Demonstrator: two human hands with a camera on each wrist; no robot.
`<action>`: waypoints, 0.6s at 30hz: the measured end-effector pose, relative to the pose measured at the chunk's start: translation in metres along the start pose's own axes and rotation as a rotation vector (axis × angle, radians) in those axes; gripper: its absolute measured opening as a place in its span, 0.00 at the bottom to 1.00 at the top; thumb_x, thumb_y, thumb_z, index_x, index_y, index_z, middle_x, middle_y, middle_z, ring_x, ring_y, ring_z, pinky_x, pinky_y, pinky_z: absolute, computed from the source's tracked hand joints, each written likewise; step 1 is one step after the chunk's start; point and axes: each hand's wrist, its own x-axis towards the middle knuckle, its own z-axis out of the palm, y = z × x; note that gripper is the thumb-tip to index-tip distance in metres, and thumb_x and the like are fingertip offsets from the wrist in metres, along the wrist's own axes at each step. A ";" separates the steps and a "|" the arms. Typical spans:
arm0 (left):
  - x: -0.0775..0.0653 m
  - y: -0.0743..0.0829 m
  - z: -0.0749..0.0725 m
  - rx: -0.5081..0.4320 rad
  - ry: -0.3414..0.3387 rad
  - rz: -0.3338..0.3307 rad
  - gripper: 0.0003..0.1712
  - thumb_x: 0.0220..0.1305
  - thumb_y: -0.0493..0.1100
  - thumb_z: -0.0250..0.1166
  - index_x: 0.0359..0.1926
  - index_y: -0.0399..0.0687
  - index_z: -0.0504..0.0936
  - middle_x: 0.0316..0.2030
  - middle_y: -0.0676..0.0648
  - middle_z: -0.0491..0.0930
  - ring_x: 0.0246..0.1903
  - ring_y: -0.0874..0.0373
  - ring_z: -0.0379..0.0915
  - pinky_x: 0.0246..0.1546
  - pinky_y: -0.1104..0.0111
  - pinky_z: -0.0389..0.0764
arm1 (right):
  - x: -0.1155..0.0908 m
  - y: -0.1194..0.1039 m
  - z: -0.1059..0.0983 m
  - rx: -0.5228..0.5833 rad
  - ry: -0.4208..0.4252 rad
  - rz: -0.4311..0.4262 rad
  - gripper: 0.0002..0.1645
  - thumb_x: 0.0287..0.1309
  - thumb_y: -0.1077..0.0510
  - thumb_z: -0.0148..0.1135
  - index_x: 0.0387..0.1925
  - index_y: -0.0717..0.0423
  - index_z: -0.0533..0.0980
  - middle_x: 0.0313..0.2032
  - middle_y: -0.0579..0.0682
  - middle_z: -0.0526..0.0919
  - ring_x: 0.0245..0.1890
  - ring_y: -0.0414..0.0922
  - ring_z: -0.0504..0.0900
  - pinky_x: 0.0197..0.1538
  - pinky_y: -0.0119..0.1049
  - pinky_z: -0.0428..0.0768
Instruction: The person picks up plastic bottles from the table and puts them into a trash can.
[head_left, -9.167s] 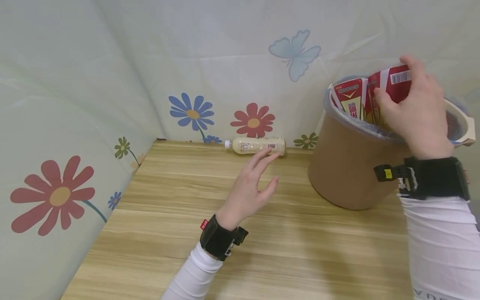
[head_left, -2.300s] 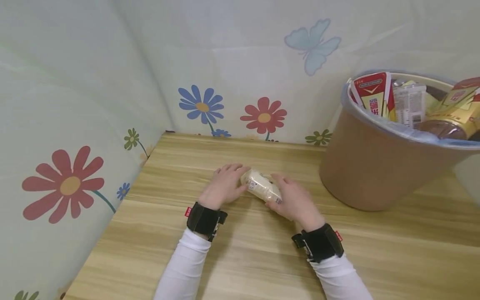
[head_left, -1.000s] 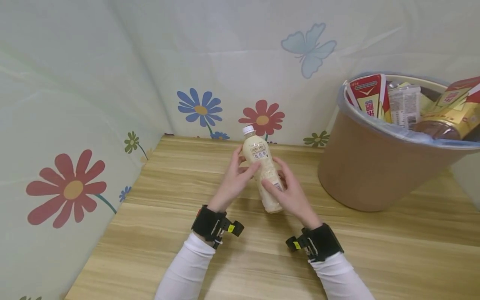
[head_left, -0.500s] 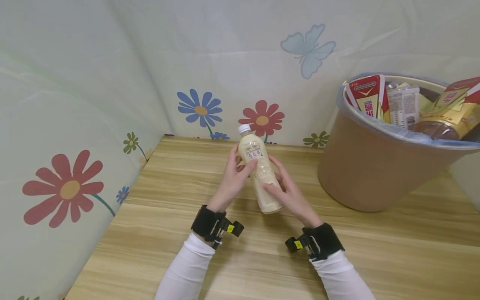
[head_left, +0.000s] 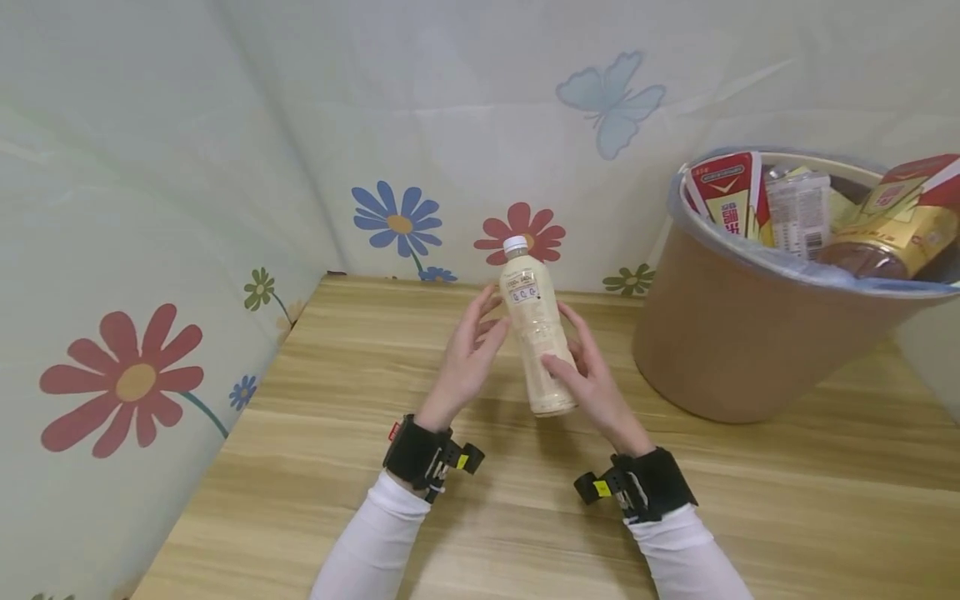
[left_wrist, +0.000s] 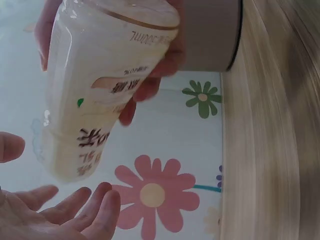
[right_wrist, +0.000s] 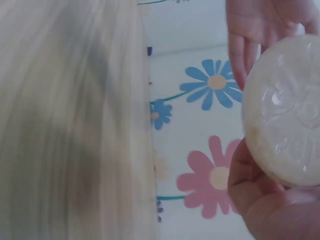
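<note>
A clear bottle of creamy pale liquid with a white cap [head_left: 516, 243] is held above the table in the head view. My right hand [head_left: 598, 390] grips the bottle [head_left: 534, 325] low on its right side, the thumb across its front. To the bottle's left is my left hand [head_left: 463, 360], fingers loosely bent and apart from it. In the left wrist view a gap shows between the left hand's fingers [left_wrist: 102, 210] and the bottle [left_wrist: 95, 90]. The right wrist view looks at the ribbed round bottle base [right_wrist: 292, 112], with the right hand [right_wrist: 265, 205] around it.
A brown bin [head_left: 742, 342] with a bluish liner stands on the wood table [head_left: 360, 392] at the right. Inside are a red carton [head_left: 726, 196], a clear wrapper [head_left: 798, 212] and a gold-labelled container [head_left: 900, 225]. Flower-printed sheeting [head_left: 450, 100] forms the back and left walls.
Earlier the bottle lay by the back wall while the right hand was at a red pack in the bin. Both hands then held the bottle; now the left has let go, and it stands slightly more upright.
</note>
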 end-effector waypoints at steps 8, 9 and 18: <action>-0.008 0.005 0.004 0.475 0.085 0.166 0.31 0.74 0.47 0.55 0.74 0.45 0.65 0.75 0.40 0.63 0.74 0.42 0.59 0.75 0.45 0.61 | -0.004 -0.013 -0.015 -0.161 0.110 -0.021 0.44 0.72 0.57 0.55 0.80 0.35 0.46 0.53 0.70 0.77 0.40 0.42 0.84 0.39 0.39 0.86; -0.009 0.005 0.005 0.512 0.093 0.184 0.31 0.73 0.46 0.55 0.73 0.44 0.66 0.75 0.39 0.63 0.74 0.40 0.59 0.74 0.44 0.62 | -0.004 -0.016 -0.016 -0.186 0.115 -0.036 0.44 0.71 0.57 0.55 0.80 0.36 0.47 0.52 0.70 0.77 0.40 0.44 0.84 0.39 0.38 0.86; -0.010 0.021 0.009 0.736 0.106 0.302 0.31 0.71 0.44 0.59 0.72 0.47 0.67 0.74 0.38 0.64 0.73 0.41 0.59 0.73 0.44 0.63 | -0.001 -0.082 -0.031 -0.454 0.172 -0.145 0.47 0.68 0.55 0.60 0.80 0.39 0.48 0.56 0.66 0.75 0.47 0.56 0.80 0.40 0.36 0.83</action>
